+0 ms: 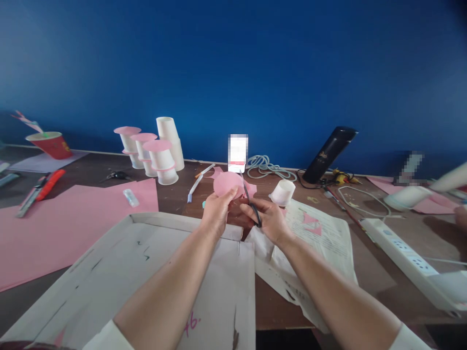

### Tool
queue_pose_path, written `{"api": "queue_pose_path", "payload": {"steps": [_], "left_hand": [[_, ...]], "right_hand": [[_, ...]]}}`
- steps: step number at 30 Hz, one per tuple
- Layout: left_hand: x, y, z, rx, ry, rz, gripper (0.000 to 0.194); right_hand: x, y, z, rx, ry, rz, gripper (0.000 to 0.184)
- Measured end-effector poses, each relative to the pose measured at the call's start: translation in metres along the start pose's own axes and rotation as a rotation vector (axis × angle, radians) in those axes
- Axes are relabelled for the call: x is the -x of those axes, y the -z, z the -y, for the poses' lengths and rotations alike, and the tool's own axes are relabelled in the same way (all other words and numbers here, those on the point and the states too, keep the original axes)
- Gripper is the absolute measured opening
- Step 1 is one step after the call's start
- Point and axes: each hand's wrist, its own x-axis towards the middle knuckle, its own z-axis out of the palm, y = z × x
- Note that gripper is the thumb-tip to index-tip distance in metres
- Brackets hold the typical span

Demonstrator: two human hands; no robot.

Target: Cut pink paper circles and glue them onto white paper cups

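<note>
Pink paper disc (226, 184) being held beside scissors (248, 197)

The disc is being pinched between the thumb and fingers of the left hand (215, 212), above the counter (277, 308) and in front of a lit screen (238, 151). The scissors are being gripped by the right hand (272, 218), its fingers being curled about the handles; a blade is being held up at the disc's right edge, though contact cannot be told. A white cup (282, 193) is being seen just beyond the right hand.

Flat, round pink paper disc (226, 185); dark-handled scissors (248, 198), tips forward, along its right side; both in the hands (216, 214)
</note>
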Motion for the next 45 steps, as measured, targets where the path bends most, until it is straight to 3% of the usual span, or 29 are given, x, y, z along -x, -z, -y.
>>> {"api": "queue_pose_path", "payload": {"steps": [17,25,45], "left_hand": [[-0.0053,0.0054,0.0025,-0.118,0.005,0.024,0.029],[-0.0042,0.0052,0.0035,-0.125,0.011,0.027,0.034],[-0.0047,0.0072,0.0052,-0.127,0.04,0.072,0.038]], "right_hand": [[-0.0011,0.0038,-0.001,-0.067,0.013,0.025,0.045],[-0.0041,0.0051,-0.0061,0.001,0.076,0.034,0.04],[-0.0023,0.0045,0.0004,0.089,0.08,0.0,0.041]]}}
